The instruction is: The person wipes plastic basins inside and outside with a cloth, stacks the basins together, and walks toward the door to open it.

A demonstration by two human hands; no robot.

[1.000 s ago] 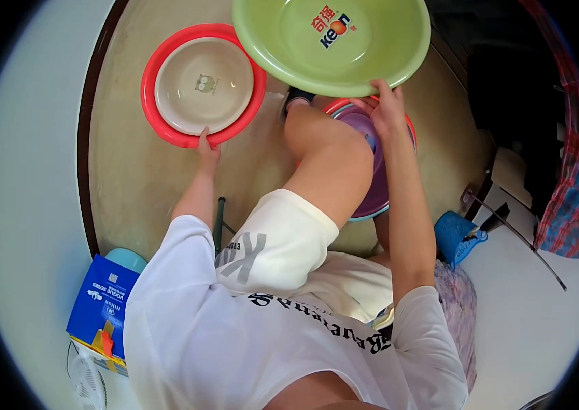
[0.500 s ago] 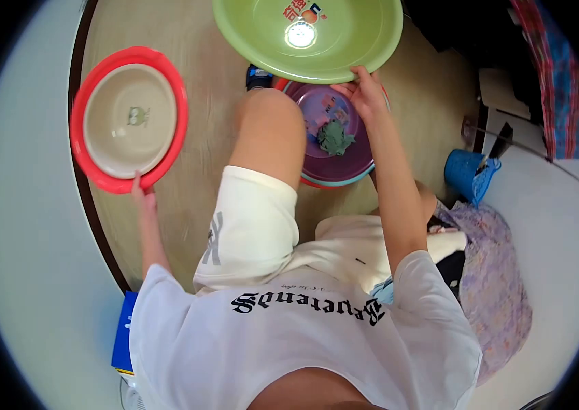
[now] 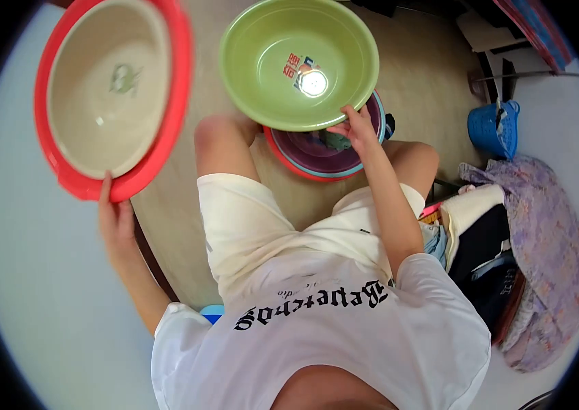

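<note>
My left hand (image 3: 117,217) grips the near rim of a red basin (image 3: 179,89), with the thumb on the edge of a cream basin (image 3: 85,96) nested inside it. The cream basin has an owl print. My right hand (image 3: 358,130) holds the near rim of a green basin (image 3: 262,55) with red lettering and a shiny bottom. Under and behind that green basin sits a stack of basins on the floor, a purple one (image 3: 296,152) innermost, with a dark green cloth (image 3: 337,141) in it, partly hidden.
A blue basket (image 3: 486,130) stands against the wall at the right. Below it are folded clothes (image 3: 477,219) and a purple patterned cloth (image 3: 542,239). A plaid cloth (image 3: 539,27) hangs at the upper right. My knees flank the basin stack.
The red and cream basins have moved left and come up closer to the camera in my left hand. The green basin now shows whole, lower in view. My legs are spread wider apart.
</note>
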